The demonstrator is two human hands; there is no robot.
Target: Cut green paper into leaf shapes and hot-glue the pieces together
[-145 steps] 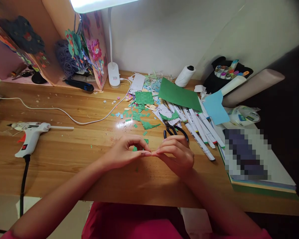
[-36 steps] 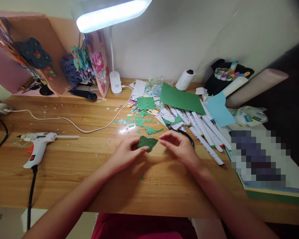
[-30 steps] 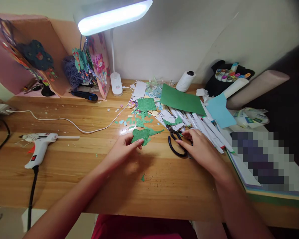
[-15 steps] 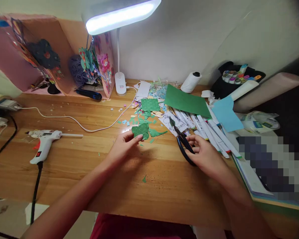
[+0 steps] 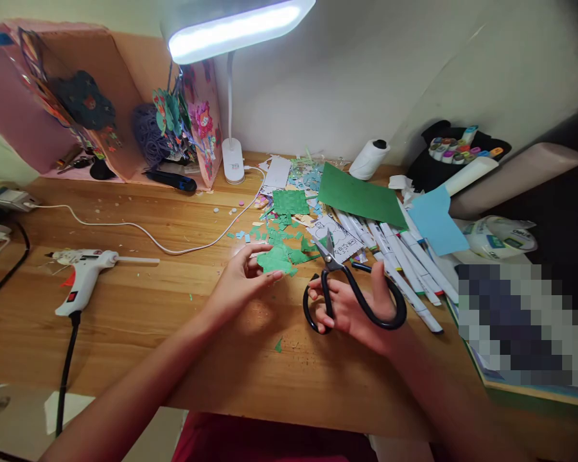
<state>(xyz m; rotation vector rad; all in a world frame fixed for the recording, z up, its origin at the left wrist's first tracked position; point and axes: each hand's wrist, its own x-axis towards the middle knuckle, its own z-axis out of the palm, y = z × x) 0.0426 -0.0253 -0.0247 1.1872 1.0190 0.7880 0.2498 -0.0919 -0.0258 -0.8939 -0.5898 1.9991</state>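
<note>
A small irregular piece of green paper (image 5: 275,259) is between the thumb and fingers of my left hand (image 5: 238,282), low over the table. My right hand (image 5: 359,311) has its thumb through one loop and fingers through the other loop of the black-handled scissors (image 5: 336,264). The scissor blades are parted and point away from me, up and left. Close to their tips lie another green scrap (image 5: 302,253) and a white card with black line drawings (image 5: 340,237).
A green sheet (image 5: 361,196) lies across several white markers (image 5: 407,260). Behind the hands are paper scraps (image 5: 289,221) and a green square (image 5: 290,202). A glue gun (image 5: 87,276) with a black cord rests at left. A lamp (image 5: 241,29) hangs overhead.
My right hand has turned and shifted left, with its thumb and fingers now in the scissor loops and the blades spread. The green piece in my left hand has tilted slightly.
</note>
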